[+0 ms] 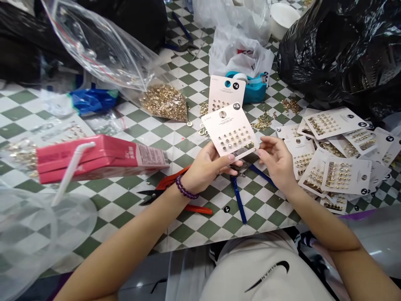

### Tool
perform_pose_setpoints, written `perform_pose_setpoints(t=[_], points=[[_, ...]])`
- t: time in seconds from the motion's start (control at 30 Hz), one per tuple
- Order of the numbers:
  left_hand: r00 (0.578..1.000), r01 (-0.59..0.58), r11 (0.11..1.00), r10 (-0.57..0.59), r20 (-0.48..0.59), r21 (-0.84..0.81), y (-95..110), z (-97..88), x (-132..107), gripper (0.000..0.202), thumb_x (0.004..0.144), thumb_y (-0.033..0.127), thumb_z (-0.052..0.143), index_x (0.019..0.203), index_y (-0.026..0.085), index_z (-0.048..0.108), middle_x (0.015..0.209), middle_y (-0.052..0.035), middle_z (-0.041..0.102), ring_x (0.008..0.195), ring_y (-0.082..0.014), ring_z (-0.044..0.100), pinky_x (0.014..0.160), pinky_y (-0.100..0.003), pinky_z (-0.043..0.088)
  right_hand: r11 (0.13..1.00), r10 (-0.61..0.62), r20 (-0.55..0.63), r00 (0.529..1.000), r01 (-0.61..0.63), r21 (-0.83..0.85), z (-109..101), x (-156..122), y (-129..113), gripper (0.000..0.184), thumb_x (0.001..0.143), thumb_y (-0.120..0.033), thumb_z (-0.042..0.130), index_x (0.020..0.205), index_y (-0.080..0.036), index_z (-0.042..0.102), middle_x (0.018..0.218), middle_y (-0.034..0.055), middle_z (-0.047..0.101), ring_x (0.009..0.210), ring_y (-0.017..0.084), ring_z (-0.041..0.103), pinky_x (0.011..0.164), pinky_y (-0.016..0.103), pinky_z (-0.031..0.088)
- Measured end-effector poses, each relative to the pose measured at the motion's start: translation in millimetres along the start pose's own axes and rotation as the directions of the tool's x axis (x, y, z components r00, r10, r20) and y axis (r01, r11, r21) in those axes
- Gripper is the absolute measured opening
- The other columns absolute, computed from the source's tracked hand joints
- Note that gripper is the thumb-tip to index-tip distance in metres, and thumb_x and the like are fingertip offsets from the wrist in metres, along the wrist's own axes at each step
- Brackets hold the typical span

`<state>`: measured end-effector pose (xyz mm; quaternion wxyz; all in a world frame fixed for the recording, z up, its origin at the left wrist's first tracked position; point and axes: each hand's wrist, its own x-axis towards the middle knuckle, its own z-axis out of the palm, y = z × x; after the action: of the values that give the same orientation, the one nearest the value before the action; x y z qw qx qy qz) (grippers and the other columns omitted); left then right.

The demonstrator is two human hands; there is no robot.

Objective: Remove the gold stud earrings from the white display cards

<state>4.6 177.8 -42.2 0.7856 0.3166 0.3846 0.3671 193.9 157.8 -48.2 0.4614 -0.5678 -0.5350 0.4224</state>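
My left hand (206,164) is closed on a white earring card (231,121), thumb in front and fingers behind its lower edge. Rows of small gold studs and a round price sticker are on the card. Beside its lower right corner is my right hand (278,161), fingers bent, thumb and forefinger a little apart. I make out nothing between them. Behind the held card, a second earring card (226,88) leans near a teal tape dispenser (255,88). Blue-handled pliers (238,200) lie below my hands, and orange-handled scissors (197,208) lie partly under my left wrist.
A pile of earring cards (347,175) spreads at the right, below a black plastic bag (341,50). A clear bag of gold pieces (164,102) lies left of centre. A pink drink carton (103,159) with a straw is at left. Loose gold pieces (262,121) dot the checked tablecloth.
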Motion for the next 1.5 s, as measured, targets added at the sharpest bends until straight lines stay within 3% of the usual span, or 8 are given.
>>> perform_pose_setpoints(t=[0.07, 0.13, 0.33, 0.43, 0.8, 1.03, 1.33, 1.5], points=[[1.0, 0.008, 1.0, -0.008, 0.002, 0.018, 0.1, 0.2, -0.4, 0.06, 0.069, 0.032, 0.079, 0.117, 0.015, 0.046, 0.119, -0.0137, 0.06, 0.072, -0.0141, 0.067, 0.054, -0.019, 0.059, 0.954, -0.213, -0.093, 0.973, 0.186, -0.236, 1.2, -2.9, -2.2, 0.021, 0.081, -0.025, 0.063, 0.1, -0.016, 0.059, 0.084, 0.0031, 0.056, 0.074, 0.01, 0.055, 0.06, 0.023, 0.05], [1.0, 0.01, 1.0, -0.011, 0.021, 0.026, -0.2, 0.0, -0.9, 0.061, 0.069, 0.032, 0.079, 0.117, 0.014, 0.045, 0.119, -0.0145, 0.06, 0.073, -0.0147, 0.067, 0.055, -0.018, 0.059, 0.86, -0.373, -0.07, 0.925, 0.316, -0.4, 2.2, -4.6, -4.7, 0.013, 0.083, -0.02, 0.061, 0.094, -0.015, 0.06, 0.079, 0.0024, 0.057, 0.068, 0.009, 0.053, 0.06, 0.023, 0.049], [0.998, -0.012, 0.999, 0.01, 0.065, 0.03, -3.8, -2.1, -0.9, 0.056, 0.072, 0.027, 0.077, 0.115, 0.016, 0.044, 0.12, -0.0138, 0.06, 0.078, -0.0164, 0.068, 0.055, -0.018, 0.059, 0.686, -0.545, 0.056, 0.836, 0.484, -0.543, 3.2, -3.9, -4.6, 0.008, 0.085, -0.011, 0.058, 0.09, -0.013, 0.064, 0.084, 0.0051, 0.067, 0.075, 0.011, 0.061, 0.063, 0.024, 0.05], [0.998, -0.02, 0.999, 0.018, 0.055, 0.039, -5.3, -2.1, -0.4, 0.055, 0.071, 0.028, 0.078, 0.113, 0.016, 0.045, 0.119, -0.0136, 0.06, 0.078, -0.0174, 0.069, 0.056, -0.018, 0.059, 0.666, -0.529, 0.069, 0.846, 0.464, -0.585, 2.2, -3.3, -2.0, 0.008, 0.085, -0.013, 0.057, 0.087, -0.015, 0.064, 0.081, 0.0033, 0.067, 0.072, 0.011, 0.061, 0.062, 0.024, 0.05], [0.994, 0.015, 0.999, -0.019, 0.104, 0.038, -3.7, -2.0, -3.4, 0.055, 0.076, 0.036, 0.073, 0.12, 0.016, 0.046, 0.127, -0.0154, 0.056, 0.085, -0.0193, 0.069, 0.063, -0.021, 0.061, 0.744, -0.452, -0.019, 0.892, 0.365, -0.56, -1.3, -4.5, -5.6, 0.008, 0.084, -0.018, 0.055, 0.081, -0.015, 0.06, 0.059, -0.003, 0.05, 0.053, 0.007, 0.047, 0.052, 0.021, 0.042], [0.996, 0.02, 0.987, -0.033, 0.079, 0.158, -5.5, 4.2, -2.9, 0.051, 0.078, 0.032, 0.071, 0.118, 0.008, 0.048, 0.122, -0.0179, 0.059, 0.091, -0.0186, 0.068, 0.063, -0.016, 0.059, 0.713, -0.495, -0.05, 0.867, 0.373, -0.594, -1.1, -2.7, -1.9, 0.007, 0.086, -0.017, 0.054, 0.084, -0.014, 0.061, 0.064, -0.0012, 0.056, 0.056, 0.008, 0.049, 0.054, 0.021, 0.043], [0.986, -0.167, 0.935, 0.163, 0.04, 0.313, -16.3, 7.5, -7.1, 0.038, 0.082, 0.032, 0.066, 0.11, 0.012, 0.052, 0.107, -0.0127, 0.067, 0.095, -0.0204, 0.068, 0.07, -0.022, 0.061, 0.654, -0.41, 0.006, 0.912, 0.298, -0.695, -3.2, 1.4, 1.8, 0.009, 0.081, -0.017, 0.055, 0.081, -0.015, 0.063, 0.064, -0.0012, 0.06, 0.056, 0.009, 0.053, 0.053, 0.023, 0.039], [0.975, -0.212, 0.851, 0.219, 0.042, 0.48, -23.3, 1.5, -6.3, 0.037, 0.082, 0.037, 0.064, 0.109, 0.013, 0.056, 0.104, -0.0111, 0.069, 0.09, -0.0217, 0.068, 0.074, -0.028, 0.061, 0.703, -0.315, -0.01, 0.949, 0.226, -0.674, -3.9, 1.7, 4.0, 0.009, 0.078, -0.02, 0.055, 0.08, -0.016, 0.063, 0.064, -0.0006, 0.059, 0.055, 0.01, 0.051, 0.053, 0.024, 0.038]])
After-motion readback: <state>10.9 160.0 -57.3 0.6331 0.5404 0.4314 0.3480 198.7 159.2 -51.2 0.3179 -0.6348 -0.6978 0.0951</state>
